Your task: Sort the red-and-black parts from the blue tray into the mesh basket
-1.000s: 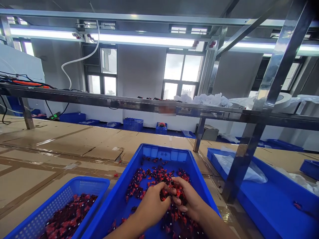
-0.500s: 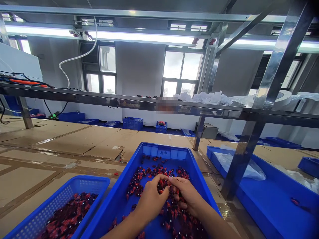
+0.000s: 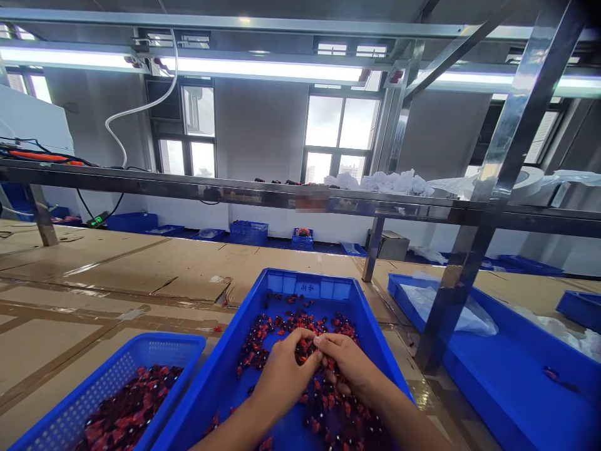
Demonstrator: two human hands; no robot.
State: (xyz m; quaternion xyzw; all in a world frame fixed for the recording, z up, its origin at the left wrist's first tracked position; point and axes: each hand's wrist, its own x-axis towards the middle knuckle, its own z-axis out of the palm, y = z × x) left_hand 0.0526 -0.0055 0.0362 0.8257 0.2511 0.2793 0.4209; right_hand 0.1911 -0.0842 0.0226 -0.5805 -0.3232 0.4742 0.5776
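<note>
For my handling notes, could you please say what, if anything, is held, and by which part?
I cannot tell: the left hand and right hand meet over the blue tray, hiding anything pinched between them.

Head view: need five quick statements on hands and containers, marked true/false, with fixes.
1. Left hand and right hand are over the tray. True.
2. The hands are far apart. False: they are close together.
3. Red-black pieces lie in the tray. True.
4. The basket stands right of the tray. False: it is on the left.
5. A clear bag lies in the right-hand bin. True.
</note>
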